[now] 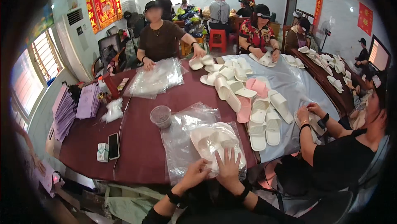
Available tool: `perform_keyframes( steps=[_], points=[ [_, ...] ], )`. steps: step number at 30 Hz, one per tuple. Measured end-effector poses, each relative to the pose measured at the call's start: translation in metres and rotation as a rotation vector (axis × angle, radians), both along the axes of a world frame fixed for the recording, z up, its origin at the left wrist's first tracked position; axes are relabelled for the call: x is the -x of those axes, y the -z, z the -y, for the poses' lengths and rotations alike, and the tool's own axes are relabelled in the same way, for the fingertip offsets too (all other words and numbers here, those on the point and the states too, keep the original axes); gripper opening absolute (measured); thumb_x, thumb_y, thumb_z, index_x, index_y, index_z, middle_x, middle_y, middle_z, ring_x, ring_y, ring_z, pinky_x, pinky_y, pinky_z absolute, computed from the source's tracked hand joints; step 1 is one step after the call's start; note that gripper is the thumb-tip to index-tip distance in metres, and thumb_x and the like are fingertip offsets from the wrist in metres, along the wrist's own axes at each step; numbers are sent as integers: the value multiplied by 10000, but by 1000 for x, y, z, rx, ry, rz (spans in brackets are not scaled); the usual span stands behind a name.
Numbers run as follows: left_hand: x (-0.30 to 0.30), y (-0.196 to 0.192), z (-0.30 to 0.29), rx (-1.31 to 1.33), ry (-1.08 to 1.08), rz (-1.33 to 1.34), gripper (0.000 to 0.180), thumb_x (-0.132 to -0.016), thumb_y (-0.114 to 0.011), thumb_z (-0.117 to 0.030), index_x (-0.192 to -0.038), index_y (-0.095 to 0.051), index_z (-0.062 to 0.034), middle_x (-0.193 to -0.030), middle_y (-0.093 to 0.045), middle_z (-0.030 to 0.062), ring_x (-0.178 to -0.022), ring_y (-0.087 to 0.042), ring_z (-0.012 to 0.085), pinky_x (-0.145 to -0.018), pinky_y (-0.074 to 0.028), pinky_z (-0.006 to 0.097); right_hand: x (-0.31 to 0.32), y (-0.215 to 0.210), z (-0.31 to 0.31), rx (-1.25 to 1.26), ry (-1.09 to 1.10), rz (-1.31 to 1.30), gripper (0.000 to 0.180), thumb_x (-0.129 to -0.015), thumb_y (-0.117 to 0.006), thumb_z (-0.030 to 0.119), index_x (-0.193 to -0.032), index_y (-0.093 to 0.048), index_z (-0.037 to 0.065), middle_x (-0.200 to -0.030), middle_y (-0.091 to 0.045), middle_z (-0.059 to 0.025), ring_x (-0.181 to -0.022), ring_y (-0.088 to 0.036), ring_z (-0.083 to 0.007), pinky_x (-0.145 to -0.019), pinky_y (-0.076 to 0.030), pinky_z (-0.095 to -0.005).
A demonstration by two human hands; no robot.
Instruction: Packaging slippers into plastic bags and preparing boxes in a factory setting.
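Observation:
A pair of white slippers [202, 139] lies inside a clear plastic bag [239, 141] at the table's near edge. My right hand [228, 171] rests on the bagged slippers, its fingers spread flat. Beside it, my left hand [195, 175] has its fingers curled in a pinch at the near edge of the bag. Under and to the left of the slippers, more clear plastic bags [175, 141] are spread out flat. Just beyond them stands a round clear tub [160, 117] with small dark contents.
White slippers [273, 126] and pink slippers [245, 109] lie heaped to the right. Leftward are a phone [113, 145], a small box [102, 152] and stacked purple packages [64, 110]. Across the table a person handles slippers beside more plastic bags [159, 77]; another person works at right.

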State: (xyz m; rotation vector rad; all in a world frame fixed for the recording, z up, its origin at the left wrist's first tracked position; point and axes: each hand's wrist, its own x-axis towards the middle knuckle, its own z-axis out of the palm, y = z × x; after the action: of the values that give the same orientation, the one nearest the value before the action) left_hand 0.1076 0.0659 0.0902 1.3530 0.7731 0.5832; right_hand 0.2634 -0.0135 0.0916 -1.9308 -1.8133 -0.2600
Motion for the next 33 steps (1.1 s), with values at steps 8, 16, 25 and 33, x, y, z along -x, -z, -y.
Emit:
perform_keyframes(
  steps=[8, 16, 25, 33],
  points=[
    [54, 3, -100, -604, -164, -235, 452, -817, -641, -152, -1240, -510, -64, -1118, -533, 121, -1052, -529, 279, -913, -417, 368, -18, 20, 12, -161, -40, -173, 466, -723, -593, 64, -1183, -599, 139, -1267, -527, -146, -1171, -450, -421, -997, -304, -572],
    [58, 32, -203, -567, -569, -761, 673, -842, -577, -164, -1432, -253, -142, -1398, -232, 344, -1270, -317, 473, -1028, -318, 451, -20, 17, 26, -194, -68, -206, 417, -724, -613, 132, -1139, -607, 85, -1191, -562, -157, -1137, -480, -414, -931, -389, -500],
    [58, 5, -140, -909, -270, -531, 557, -849, -584, -199, -1350, -387, -57, -1352, -381, 269, -1257, -371, 409, -1034, -320, 435, -32, 21, 21, -236, -144, -282, 301, -830, -530, 118, -1098, -578, -8, -1201, -562, -180, -1132, -499, -411, -958, -397, -466],
    [164, -60, 47, -870, -336, -1160, 484, -779, -667, -340, -1220, -559, -171, -1410, -330, 197, -1321, -244, 422, -1038, -192, 605, -41, -9, 5, -386, -367, -317, 420, -927, -442, 213, -1297, -431, 13, -1188, -563, -209, -1140, -514, -373, -969, -391, -450]
  ],
)
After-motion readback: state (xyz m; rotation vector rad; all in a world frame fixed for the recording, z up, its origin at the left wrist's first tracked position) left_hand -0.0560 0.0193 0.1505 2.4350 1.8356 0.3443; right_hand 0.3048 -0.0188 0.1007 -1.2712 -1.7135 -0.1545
